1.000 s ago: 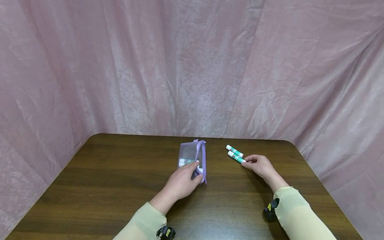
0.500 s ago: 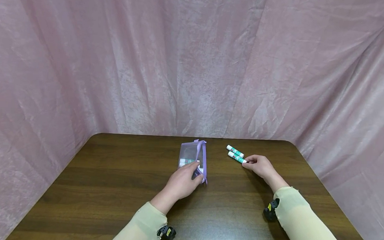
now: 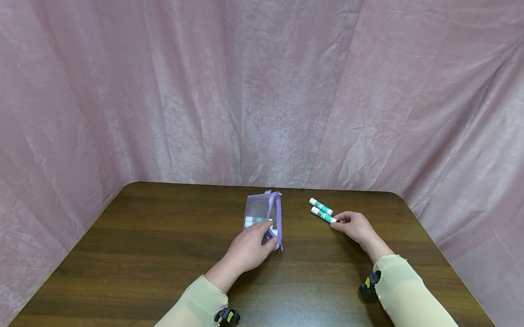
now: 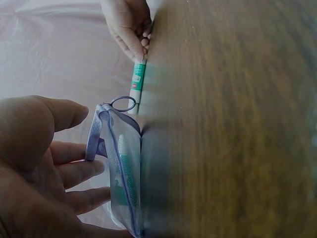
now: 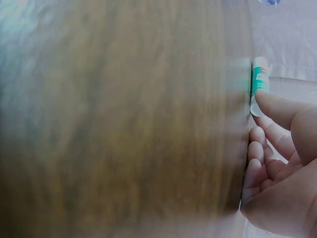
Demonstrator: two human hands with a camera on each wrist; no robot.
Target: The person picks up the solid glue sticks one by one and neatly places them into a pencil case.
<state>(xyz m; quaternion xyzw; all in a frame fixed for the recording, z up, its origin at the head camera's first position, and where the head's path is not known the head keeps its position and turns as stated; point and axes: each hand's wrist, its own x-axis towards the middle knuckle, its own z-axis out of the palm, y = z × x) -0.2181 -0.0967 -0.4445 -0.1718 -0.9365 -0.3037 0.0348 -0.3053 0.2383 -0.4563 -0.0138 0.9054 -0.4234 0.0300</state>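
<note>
Near the far side of the table, my right hand (image 3: 355, 227) pinches the near end of a white-and-green glue stick (image 3: 323, 214) between thumb and fingers. A second glue stick (image 3: 320, 206) lies right behind it, roughly parallel. To the left sits a see-through mesh pouch (image 3: 256, 205) with a purple zip edge, its mouth facing right. More green-and-white glue sticks (image 4: 127, 171) show through its mesh. My left hand (image 3: 248, 245) is at the pouch's near end, fingers loosely spread with tips against it. In the left wrist view the thumb stands apart from the purple edge.
The brown wooden table (image 3: 163, 257) has rounded far corners. A pink curtain (image 3: 266, 84) hangs right behind its far edge and along both sides. Each wrist wears a small black camera, one on the left (image 3: 227, 318) and one on the right (image 3: 369, 286).
</note>
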